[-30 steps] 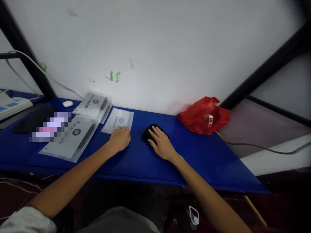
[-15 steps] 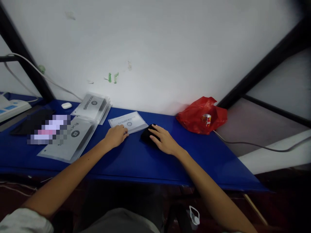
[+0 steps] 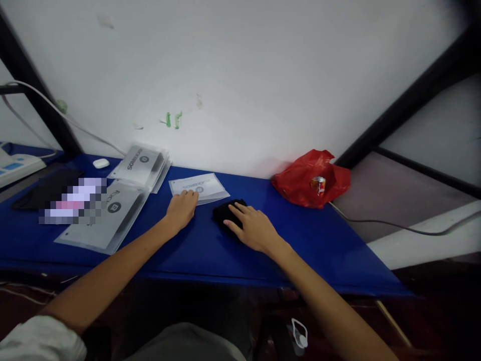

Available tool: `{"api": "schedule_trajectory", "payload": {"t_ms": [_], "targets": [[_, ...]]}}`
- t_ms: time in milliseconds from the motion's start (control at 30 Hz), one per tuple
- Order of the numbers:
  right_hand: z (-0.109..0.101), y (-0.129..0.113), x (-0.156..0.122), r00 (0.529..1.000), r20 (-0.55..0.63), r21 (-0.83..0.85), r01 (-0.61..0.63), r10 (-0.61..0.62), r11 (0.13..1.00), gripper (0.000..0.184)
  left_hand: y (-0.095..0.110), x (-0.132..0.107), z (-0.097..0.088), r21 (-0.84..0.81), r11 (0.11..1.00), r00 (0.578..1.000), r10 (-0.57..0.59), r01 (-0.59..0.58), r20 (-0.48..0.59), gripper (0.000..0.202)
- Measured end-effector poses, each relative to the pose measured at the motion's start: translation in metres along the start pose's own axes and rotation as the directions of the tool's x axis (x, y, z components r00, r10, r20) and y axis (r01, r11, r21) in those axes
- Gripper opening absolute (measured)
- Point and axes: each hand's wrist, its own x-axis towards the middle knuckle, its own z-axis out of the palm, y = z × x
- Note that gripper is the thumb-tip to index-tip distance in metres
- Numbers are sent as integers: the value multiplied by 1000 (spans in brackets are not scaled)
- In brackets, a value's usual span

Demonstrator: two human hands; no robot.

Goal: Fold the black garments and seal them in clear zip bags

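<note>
My left hand [image 3: 183,210] is at the near edge of a small frosted plastic bag [image 3: 210,186] with a printed logo. Its fingers are closed and curled over that edge, hiding the fingertips. To the right, my right hand [image 3: 256,226] lies palm down on a folded black cloth item [image 3: 222,214], fingers stretched out and slightly spread. The cloth sits just in front of the bag on the blue table [image 3: 210,250]. Part of the black item is hidden under the fingers.
Several more printed plastic bags [image 3: 126,213] are stacked on the left, beside a pixelated phone-like object [image 3: 75,200] and a black item [image 3: 41,188]. A small white case [image 3: 101,163] and a power strip [image 3: 20,168] are farther back. A red plastic bag [image 3: 304,180] stands right, by a cable.
My right hand has drawn the black cloth slightly nearer and left, away from the plastic bag. The left hand's fingers have curled more, and the bag has shifted and turned slightly.
</note>
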Motion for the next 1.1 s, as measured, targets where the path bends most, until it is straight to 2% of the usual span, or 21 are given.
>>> {"api": "schedule_trajectory", "payload": {"t_ms": [67, 133, 200, 267, 333, 467, 533, 600, 667, 767, 867, 967, 1033, 1100], "targets": [[-3, -8, 2, 989, -144, -47, 29, -36, 998, 45, -2, 0, -2, 35, 999, 997, 27, -25, -67, 25], [-5, -16, 6, 958, -262, -39, 111, -117, 993, 36, -4, 0, -5, 40, 998, 991, 56, -51, -120, 24], [-4, -26, 13, 933, -297, 6, 216, -205, 976, 31, -5, -1, -11, 24, 997, 985, 70, -67, -158, 23], [-2, -34, 21, 925, -265, 46, 294, -272, 955, 32, -5, -3, -17, 6, 998, 981, 63, -63, -184, 23], [0, -40, 29, 937, -200, 60, 303, -286, 951, 37, -4, -5, -22, -5, 998, 978, 57, -59, -201, 23], [3, -40, 41, 985, -104, 13, 142, -139, 990, 35, -6, -12, -28, 5, 997, 967, 81, -82, -243, 25], [3, -37, 43, 996, -77, -7, 45, -45, 999, 34, -9, -18, -29, 31, 995, 957, 96, -91, -275, 25], [3, -35, 42, 999, -43, -7, -2, 2, 1000, 37, -12, -24, -31, 67, 993, 952, 113, -98, -286, 26], [3, -33, 39, 1000, -16, 11, 4, -4, 1000, 41, -14, -28, -33, 107, 989, 956, 128, -103, -264, 26], [0, -30, 32, 994, -38, 102, 104, -100, 989, 41, -15, -31, -37, 153, 983, 965, 137, -103, -225, 29], [-6, -18, 18, 975, -163, 198, 181, -150, 963, 33, -17, -31, -39, 153, 983, 967, 130, -98, -221, 30], [-14, 3, 2, 970, -226, 193, 139, -94, 971, 24, -20, -30, -41, 110, 992, 976, 88, -67, -200, 29], [-16, 17, -9, 982, -171, 171, 104, -75, 980, 26, -22, -28, -42, 97, 994, 982, 59, -42, -180, 29], [-15, 27, -16, 995, -56, 167, 92, -83, 982, 38, -23, -27, -43, 97, 995, 985, 40, -24, -167, 29]]}}
